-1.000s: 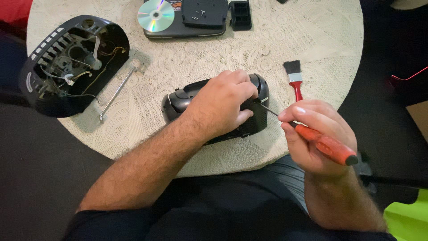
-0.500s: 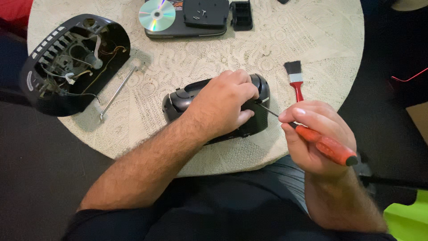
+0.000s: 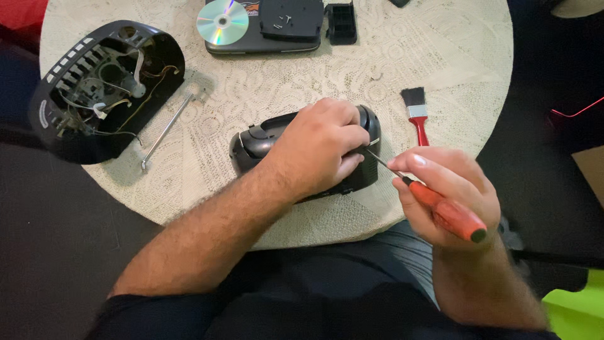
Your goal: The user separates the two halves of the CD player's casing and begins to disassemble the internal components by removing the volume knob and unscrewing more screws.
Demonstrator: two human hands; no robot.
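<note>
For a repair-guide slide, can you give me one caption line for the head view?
Left hand steadies a black device housing while right hand angles a red-handled screwdriver into its side.

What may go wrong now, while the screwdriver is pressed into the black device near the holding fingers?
1. The screwdriver tip sits right beside the left hand fingers; if it slips, it may jab them.
2. The black device lies close to the round table edge, so a hard push might slide it off.
3. Small screws lie loose on the flat black panel; a bump could scatter them.
</note>
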